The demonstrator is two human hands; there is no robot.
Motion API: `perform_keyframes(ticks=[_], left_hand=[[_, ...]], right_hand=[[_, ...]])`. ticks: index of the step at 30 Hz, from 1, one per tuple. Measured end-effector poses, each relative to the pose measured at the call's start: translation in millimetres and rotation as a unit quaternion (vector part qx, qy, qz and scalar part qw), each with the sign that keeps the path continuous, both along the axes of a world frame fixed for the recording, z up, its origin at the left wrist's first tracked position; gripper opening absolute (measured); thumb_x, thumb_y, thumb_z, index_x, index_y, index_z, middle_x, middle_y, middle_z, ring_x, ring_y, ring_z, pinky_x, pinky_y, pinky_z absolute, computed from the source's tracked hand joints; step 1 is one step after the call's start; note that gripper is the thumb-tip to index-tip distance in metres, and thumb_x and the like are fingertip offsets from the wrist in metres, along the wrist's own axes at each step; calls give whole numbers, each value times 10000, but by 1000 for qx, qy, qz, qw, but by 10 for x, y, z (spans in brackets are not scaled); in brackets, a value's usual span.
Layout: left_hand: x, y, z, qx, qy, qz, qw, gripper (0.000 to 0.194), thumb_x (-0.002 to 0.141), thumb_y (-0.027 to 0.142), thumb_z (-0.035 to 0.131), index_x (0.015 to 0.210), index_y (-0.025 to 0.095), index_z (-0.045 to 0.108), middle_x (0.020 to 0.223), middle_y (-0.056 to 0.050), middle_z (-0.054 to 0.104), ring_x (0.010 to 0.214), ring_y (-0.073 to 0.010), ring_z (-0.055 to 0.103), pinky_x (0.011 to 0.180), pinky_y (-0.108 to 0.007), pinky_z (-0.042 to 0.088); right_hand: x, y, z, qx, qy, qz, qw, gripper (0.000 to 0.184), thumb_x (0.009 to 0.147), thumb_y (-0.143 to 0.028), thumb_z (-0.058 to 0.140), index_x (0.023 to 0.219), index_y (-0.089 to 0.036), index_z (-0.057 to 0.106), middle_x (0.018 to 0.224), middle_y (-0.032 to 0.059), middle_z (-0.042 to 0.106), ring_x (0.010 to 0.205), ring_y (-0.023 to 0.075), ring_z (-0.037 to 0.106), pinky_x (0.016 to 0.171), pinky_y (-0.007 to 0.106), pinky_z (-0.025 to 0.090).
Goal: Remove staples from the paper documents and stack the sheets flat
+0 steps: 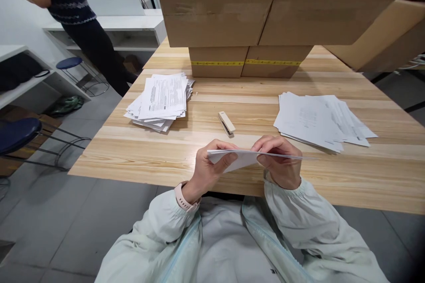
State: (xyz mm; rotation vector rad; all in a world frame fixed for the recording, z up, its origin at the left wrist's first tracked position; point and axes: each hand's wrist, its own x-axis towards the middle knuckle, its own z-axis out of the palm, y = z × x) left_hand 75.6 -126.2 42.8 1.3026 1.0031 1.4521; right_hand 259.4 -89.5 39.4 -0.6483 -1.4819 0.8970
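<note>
Between my hands, a few white paper sheets (244,159) are held nearly edge-on above the table's front edge. My left hand (214,161) pinches their left end, thumb on the near side and fingers behind. Farther right along the same sheets, my right hand (280,159) grips with thumb and fingers. A cream stapler (226,124) lies on the table just beyond my hands. To the left rests a messy stack of printed papers (162,99). On the right, another pile of papers (312,119) is fanned out, its top sheet faintly printed.
Large cardboard boxes (226,9) are stacked at the back of the wooden table (122,154), the upper ones overhanging. Another carton (381,35) stands at the far right. Beyond the table on the left stands a person (73,4), near blue stools (20,135) and white shelving (133,24).
</note>
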Motion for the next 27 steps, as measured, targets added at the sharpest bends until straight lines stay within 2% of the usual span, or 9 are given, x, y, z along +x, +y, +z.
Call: perform_keyframes(ticks=[3, 6, 8, 11, 14, 17, 21, 27], left_hand=[[-10, 18, 89, 63, 9, -5, 998, 100, 853, 302, 713, 841, 206, 735, 873, -66, 750, 840, -202, 698, 750, -317, 539], [-47, 78, 180, 114, 21, -9, 993, 53, 848, 240, 712, 840, 210, 755, 855, -50, 749, 808, -192, 689, 741, -319, 535], [-79, 130, 193, 100, 12, 13, 995, 66, 819, 272, 747, 831, 212, 770, 821, -37, 741, 752, -183, 673, 693, -305, 527], [-118, 189, 129, 42, -3, 53, 998, 167, 736, 360, 816, 757, 200, 770, 737, -16, 707, 653, -160, 625, 611, -282, 498], [-136, 207, 51, 19, 19, 42, 999, 210, 741, 392, 805, 727, 189, 753, 697, -8, 676, 627, -146, 595, 571, -264, 477], [-142, 203, 37, 28, 29, 36, 999, 213, 778, 399, 772, 763, 188, 750, 753, -18, 698, 674, -152, 617, 606, -263, 493], [-139, 203, 85, 44, 12, 54, 997, 225, 775, 408, 777, 802, 187, 741, 805, -34, 720, 734, -164, 640, 662, -268, 497], [-98, 195, 144, 33, -6, 59, 998, 360, 750, 540, 762, 788, 184, 725, 772, -39, 710, 703, -164, 622, 656, -273, 482]], right_hand=[[18, -5, 70, 26, 11, 4, 1000, 155, 774, -290, 791, 744, -235, 649, 700, 22, 685, 646, 174, 631, 600, 325, 514], [52, 25, 90, 30, 0, -13, 999, 206, 723, -339, 828, 714, -243, 647, 669, 15, 671, 642, 188, 629, 605, 349, 531], [71, 55, 31, -3, -6, -44, 999, 243, 678, -377, 854, 705, -240, 655, 698, 17, 686, 666, 199, 641, 610, 361, 546], [76, 90, -139, -87, -6, -87, 992, 256, 641, -381, 872, 728, -219, 693, 770, 23, 720, 696, 204, 664, 603, 355, 562], [58, 101, -275, -125, -6, -103, 987, 243, 615, -367, 882, 728, -213, 731, 776, 21, 744, 713, 216, 684, 643, 371, 584], [47, 101, -290, -118, -2, -109, 987, 220, 621, -356, 880, 750, -225, 759, 778, 23, 760, 744, 235, 699, 685, 390, 592], [45, 113, -218, -75, -4, -98, 992, 169, 647, -299, 868, 736, -229, 742, 770, 14, 743, 727, 212, 683, 642, 352, 566], [3, 135, -160, -26, 2, -62, 998, 122, 694, -244, 829, 726, -235, 711, 728, 2, 715, 710, 204, 664, 673, 377, 560]])
